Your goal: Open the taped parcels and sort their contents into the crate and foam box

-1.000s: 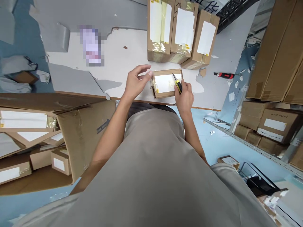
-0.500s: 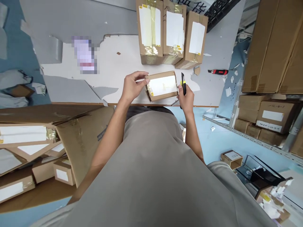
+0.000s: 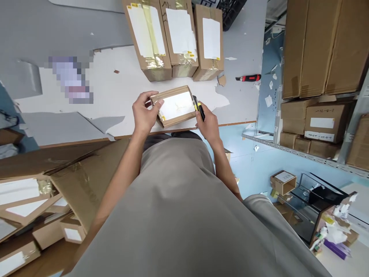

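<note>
In the head view, one white-labelled carton [image 3: 174, 107] is at the centre of the frame, near the front edge of the counter [image 3: 115, 90]. Two hands are at it: the left hand [image 3: 145, 114] has its grip clasped on the carton's left end, thumb on top; the right hand [image 3: 208, 121] has its grip wrapped around one yellow-and-black cutter [image 3: 199, 109] by the right end. A second, red-and-black cutter [image 3: 250, 78] lies at upper right. Three larger boxes [image 3: 181, 34] sit side by side at upper centre.

Box [image 3: 173, 108] at the table's [image 3: 109, 88] near edge: matt brown cardboard, white paper label [image 3: 178, 104]. Cutter handle [image 3: 201, 110]: smooth plastic.
</note>
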`<state>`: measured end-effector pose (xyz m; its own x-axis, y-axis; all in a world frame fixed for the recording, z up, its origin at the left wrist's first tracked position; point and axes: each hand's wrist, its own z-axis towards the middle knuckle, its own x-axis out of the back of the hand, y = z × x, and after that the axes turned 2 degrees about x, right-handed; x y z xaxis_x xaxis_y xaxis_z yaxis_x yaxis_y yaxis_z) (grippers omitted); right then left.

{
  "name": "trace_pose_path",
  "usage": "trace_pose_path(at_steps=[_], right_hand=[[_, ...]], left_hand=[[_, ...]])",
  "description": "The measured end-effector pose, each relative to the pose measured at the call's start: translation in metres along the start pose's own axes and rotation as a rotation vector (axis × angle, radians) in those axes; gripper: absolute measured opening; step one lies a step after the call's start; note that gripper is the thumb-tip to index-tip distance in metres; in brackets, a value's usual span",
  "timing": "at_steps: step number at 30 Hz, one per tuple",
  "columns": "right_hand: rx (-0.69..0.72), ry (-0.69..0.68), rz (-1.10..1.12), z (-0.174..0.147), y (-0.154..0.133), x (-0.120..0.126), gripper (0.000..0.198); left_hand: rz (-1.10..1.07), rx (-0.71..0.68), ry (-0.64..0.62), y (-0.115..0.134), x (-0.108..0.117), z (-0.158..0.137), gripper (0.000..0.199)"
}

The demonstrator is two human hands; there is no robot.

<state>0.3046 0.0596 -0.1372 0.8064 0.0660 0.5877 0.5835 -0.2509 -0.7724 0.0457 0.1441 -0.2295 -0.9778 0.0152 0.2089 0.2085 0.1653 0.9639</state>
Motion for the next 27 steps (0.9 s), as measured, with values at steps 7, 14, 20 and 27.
trace_pose_path(at_steps=[7, 14, 20, 27], right_hand=[[-0.228, 0.155, -0.252, 0.039, 0.072, -0.003, 0.057], [-0.39, 0.089, -0.379, 0.078, 0.122, 0.007, 0.067], [0.063, 0.188, -0.397, 0.048, 0.053, 0.008, 0.068], [0.3, -0.032, -0.471, 0.029, -0.004, -0.035, 0.073]], left_hand=[[-0.044, 0.023, -0.019, 0.007, 0.009, -0.01, 0.07], [-0.136, 0.303, 0.007, -0.016, 0.022, -0.041, 0.08], [-0.172, 0.693, 0.064, -0.044, 0.012, -0.042, 0.07], [-0.254, 0.872, 0.077, -0.058, -0.008, -0.029, 0.056]])
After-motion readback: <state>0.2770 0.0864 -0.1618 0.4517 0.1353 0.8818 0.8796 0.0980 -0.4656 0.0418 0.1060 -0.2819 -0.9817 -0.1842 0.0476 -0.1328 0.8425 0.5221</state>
